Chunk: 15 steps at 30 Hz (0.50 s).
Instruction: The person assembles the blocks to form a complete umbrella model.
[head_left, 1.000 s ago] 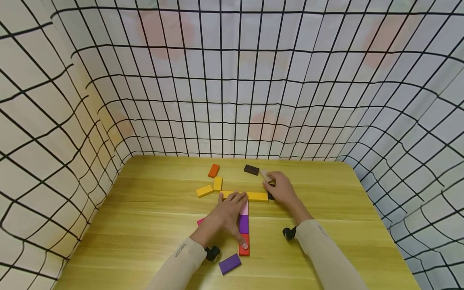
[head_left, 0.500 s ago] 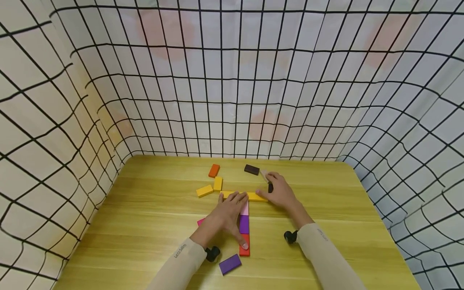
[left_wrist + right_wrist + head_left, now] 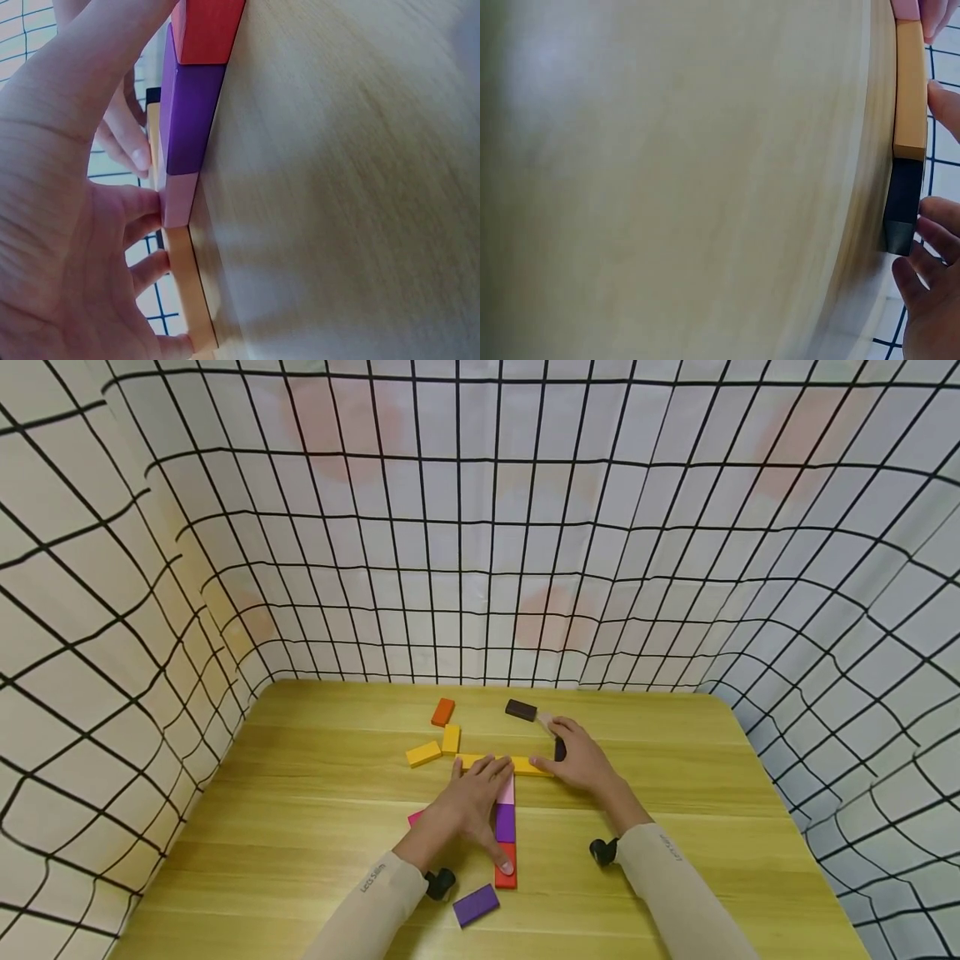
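Where the blocks met in a T on the wooden table [image 3: 675, 777], three formed the stem: one pink block [image 3: 506, 790], one purple block [image 3: 506, 822] and one red block [image 3: 506, 882]. The crossbar was a yellow row [image 3: 531, 766] (its number of blocks could not be told, as fingers covered part of it), with one black block [image 3: 904, 187] end to end with it on the right. Six others lay loose: one orange block [image 3: 442, 712], one slanted yellow block [image 3: 423, 754], a second yellow block [image 3: 451, 739], one dark brown block [image 3: 521, 710], one pale block [image 3: 545, 722] partly covered, and one spare purple block [image 3: 476, 906] near the stem's lower end; a magenta piece [image 3: 415, 817] showed just beside one wrist. The black block looked plain and straight-edged, its end face greyer than its long side. Both hands were apart from each other. The left hand [image 3: 472, 802] was spread, its thumb on the red block and its fingertips along the yellow row. The right hand [image 3: 581, 760] had its thumb away from its fingers, thumb at the yellow row, fingers at the black block; how firmly they pressed, I could not tell.
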Available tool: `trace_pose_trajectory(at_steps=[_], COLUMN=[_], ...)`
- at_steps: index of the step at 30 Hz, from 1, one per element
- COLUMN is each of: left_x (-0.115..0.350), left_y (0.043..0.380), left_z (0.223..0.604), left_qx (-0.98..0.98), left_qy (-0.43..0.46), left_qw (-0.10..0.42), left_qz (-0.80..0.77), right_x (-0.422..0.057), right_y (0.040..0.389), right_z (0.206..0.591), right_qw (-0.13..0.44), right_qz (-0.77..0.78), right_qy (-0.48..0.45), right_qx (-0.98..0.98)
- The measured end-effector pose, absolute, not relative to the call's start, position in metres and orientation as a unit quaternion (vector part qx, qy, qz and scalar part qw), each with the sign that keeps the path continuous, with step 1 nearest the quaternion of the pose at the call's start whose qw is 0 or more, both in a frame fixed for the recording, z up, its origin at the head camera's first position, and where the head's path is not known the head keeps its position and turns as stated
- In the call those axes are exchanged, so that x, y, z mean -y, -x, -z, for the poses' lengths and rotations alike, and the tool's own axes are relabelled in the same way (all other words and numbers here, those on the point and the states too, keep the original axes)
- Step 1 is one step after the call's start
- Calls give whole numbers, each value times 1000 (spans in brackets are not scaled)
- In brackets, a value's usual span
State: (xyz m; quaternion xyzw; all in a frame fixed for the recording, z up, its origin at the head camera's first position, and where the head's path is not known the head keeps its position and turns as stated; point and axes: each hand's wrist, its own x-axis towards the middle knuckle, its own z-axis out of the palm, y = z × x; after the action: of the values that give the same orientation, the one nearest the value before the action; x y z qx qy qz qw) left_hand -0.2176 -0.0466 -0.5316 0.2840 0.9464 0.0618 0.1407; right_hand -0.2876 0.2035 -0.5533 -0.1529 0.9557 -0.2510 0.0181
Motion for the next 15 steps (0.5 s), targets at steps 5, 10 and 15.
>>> trace_pose_trajectory(at_steps=[5,10,15], left_x=[46,46,46], left_y=[218,218,218], left_z=[530,530,530], left_qx=[-947,-947,-947], left_qy=[-286,-286,-285], left_qw=[138,138,138], left_qz=[-55,-51,-50], right_x=[-204,-206,-206], right_y=[287,286,287], right_z=[553,553,554], right_qw=[18,19,21], right_qz=[253,258,260], right_qy=[158,162,166], right_qx=[-954,-952,-951])
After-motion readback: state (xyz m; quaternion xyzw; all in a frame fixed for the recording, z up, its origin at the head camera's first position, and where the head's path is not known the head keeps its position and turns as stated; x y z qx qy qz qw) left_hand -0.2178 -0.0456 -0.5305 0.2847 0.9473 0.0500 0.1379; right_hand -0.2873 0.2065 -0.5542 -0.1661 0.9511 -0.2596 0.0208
